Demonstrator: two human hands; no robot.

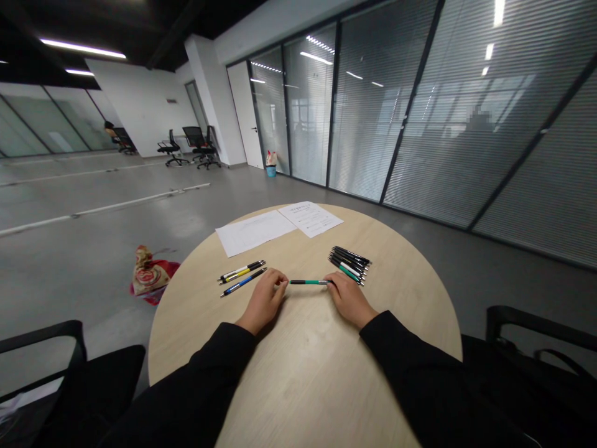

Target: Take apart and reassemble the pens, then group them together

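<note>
Clamped between the curled fingers of the bare left hand and the bare right hand, a slim green-and-black mechanical pen is held level, one end in each hand, just above a round pale-wood table. The hands are set apart by the exposed length of the barrel, and the tips of the pen are hidden by the fingers. Black sleeves cover both forearms.

Just beyond the left hand, a yellow-and-black pen and a blue-and-black pen are laid side by side. Just beyond the right hand, a fanned bundle of black and green pens is gathered, with its nearest pen close to the right fingers. Two white paper sheets are laid near the far edge of the table.

Slippage could be caused by the small contact area at the fingertips, and the round barrel could then be rolled across the smooth tabletop. Any sideways drift of the right hand could disturb the bundle, while a similar movement of the left hand could knock the neighbouring pair out of line. A pen rolled past the curved edge could be dropped to the floor.
</note>
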